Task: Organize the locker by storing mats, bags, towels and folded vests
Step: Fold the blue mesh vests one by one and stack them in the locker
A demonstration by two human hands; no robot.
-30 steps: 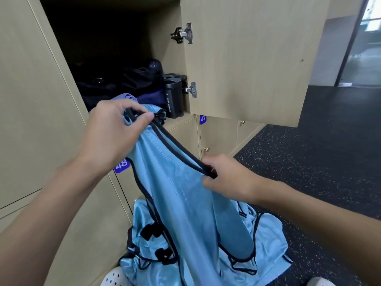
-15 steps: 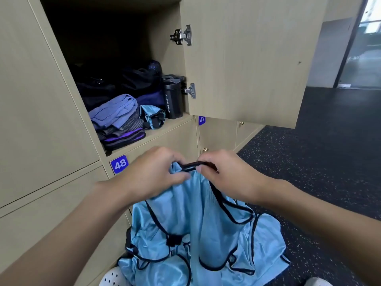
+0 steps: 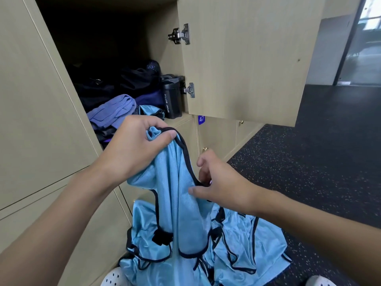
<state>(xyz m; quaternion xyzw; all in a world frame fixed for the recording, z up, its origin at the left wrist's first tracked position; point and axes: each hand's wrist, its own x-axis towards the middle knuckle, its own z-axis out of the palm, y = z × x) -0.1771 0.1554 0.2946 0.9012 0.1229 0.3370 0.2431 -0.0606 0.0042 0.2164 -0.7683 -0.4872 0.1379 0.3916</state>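
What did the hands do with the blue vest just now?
The hands had met on the blue vest. Now the left hand has lifted its black edge higher, while the right hand slid down the trim; both keep hold. The sport bottle, folded clothes and open locker door stayed put.

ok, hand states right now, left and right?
Left hand: grips the blue vest at its top trim.
Right hand: pinches the same vest's black edge lower down.

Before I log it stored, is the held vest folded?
Unfolded: vest hangs long from left hand, right hand pinching its trim.
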